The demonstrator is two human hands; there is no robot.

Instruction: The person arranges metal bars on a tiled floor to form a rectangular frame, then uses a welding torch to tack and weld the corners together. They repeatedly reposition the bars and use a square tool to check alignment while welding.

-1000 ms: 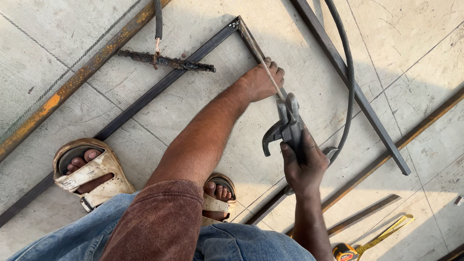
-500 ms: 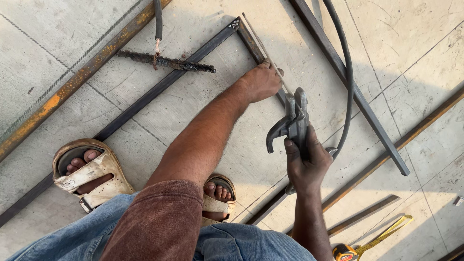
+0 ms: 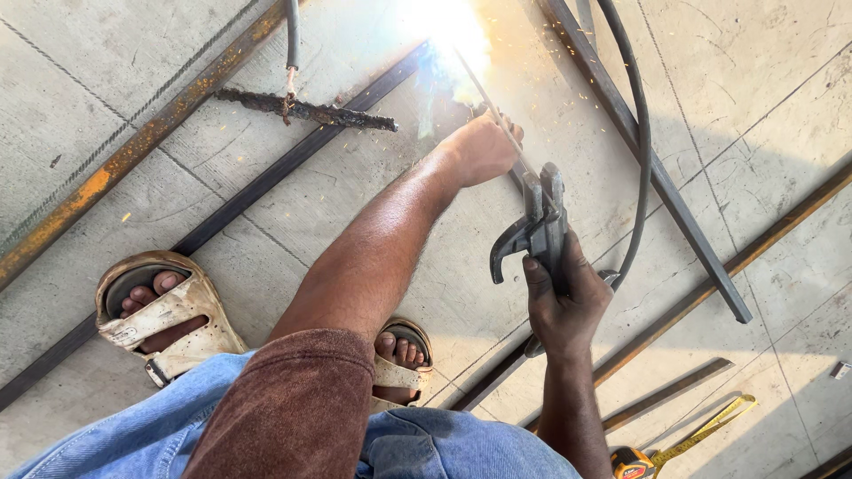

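Now, at the weld: a white arc flare (image 3: pixel 448 35) burns at the corner where two dark flat steel bars (image 3: pixel 266 182) meet on the concrete floor (image 3: pixel 763 106), so the joining of that corner looks under way, not finished.
Right hand: the right hand (image 3: pixel 568 306) has its grip closed tight round the handle of a grey metal electrode holder (image 3: pixel 537 226), below and right of the flare; a thin welding rod (image 3: pixel 497 111) runs from the holder up into the flare.
Left hand: the left hand (image 3: pixel 479 146) lies just below the flare, fingers curled round the rod or pressed on the bar; I cannot tell which.
Done and left: by my judgement only this one corner is being fused; the bars' far ends run out of view, so the other joints cannot be judged.
Edges: a long grey steel strip (image 3: pixel 657 186) and a black cable (image 3: pixel 641 142) pass close right of the holder.
Clutter left of flare: a rusty crusted rod clamped to a lead (image 3: pixel 302 108).
Open room: bare floor lies far right of the flare; a yellow tape measure (image 3: pixel 683 439) lies well below, near two sandalled feet (image 3: pixel 164 315).
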